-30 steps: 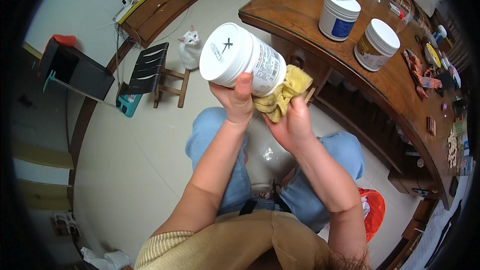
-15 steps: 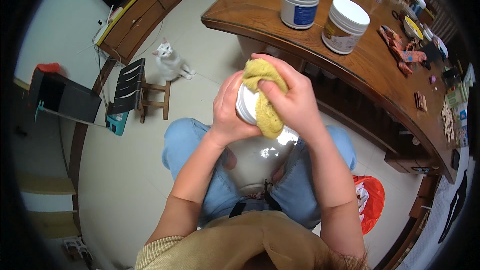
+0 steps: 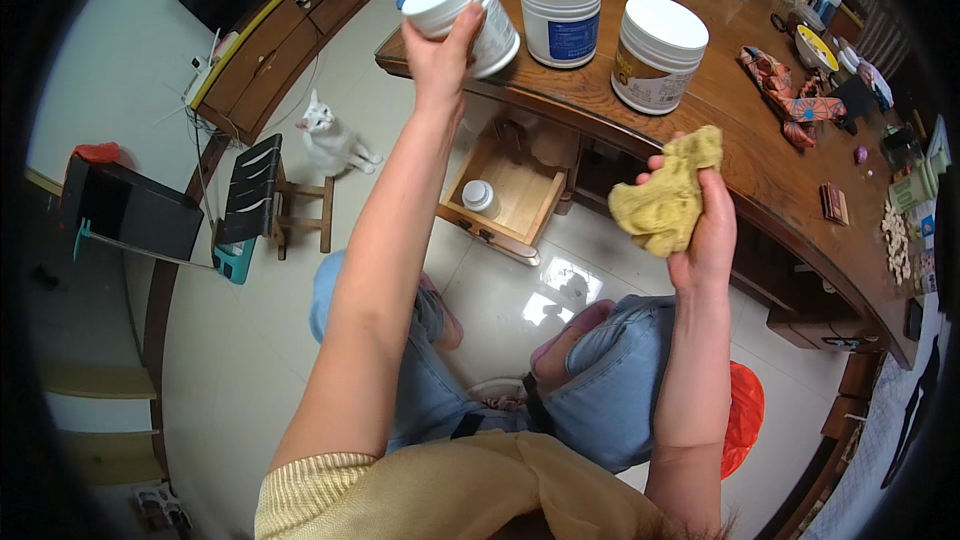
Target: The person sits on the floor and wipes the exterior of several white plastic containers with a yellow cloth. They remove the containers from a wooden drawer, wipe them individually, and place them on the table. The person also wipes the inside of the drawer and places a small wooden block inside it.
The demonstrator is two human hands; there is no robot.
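Observation:
My left hand (image 3: 440, 55) is wrapped round a white lidded tub (image 3: 492, 40), which tilts at the table's left corner; I cannot tell whether its base touches the wood. Just right of it stands a white tub with a blue label (image 3: 560, 15). Beyond that, a white tub with a brown and gold label (image 3: 657, 55) stands upright. A crumpled yellow cloth (image 3: 665, 195) is gripped in my right hand (image 3: 708, 225), in front of the table edge. Below my left hand, a pulled-out wooden drawer (image 3: 530, 202) holds a small white bottle (image 3: 480, 196).
The brown wooden table (image 3: 740, 130) carries a patterned cloth strap (image 3: 790, 100), a yellow bowl (image 3: 817, 48) and small clutter on its right. A white cat (image 3: 335, 140) sits on the floor beside a low folding stool (image 3: 250, 195). A red bag-lined bin (image 3: 742, 420) is by my right leg.
My hands have parted. The left has carried the white tub up and left to the table corner; the right has moved right with the yellow cloth. The open drawer now shows.

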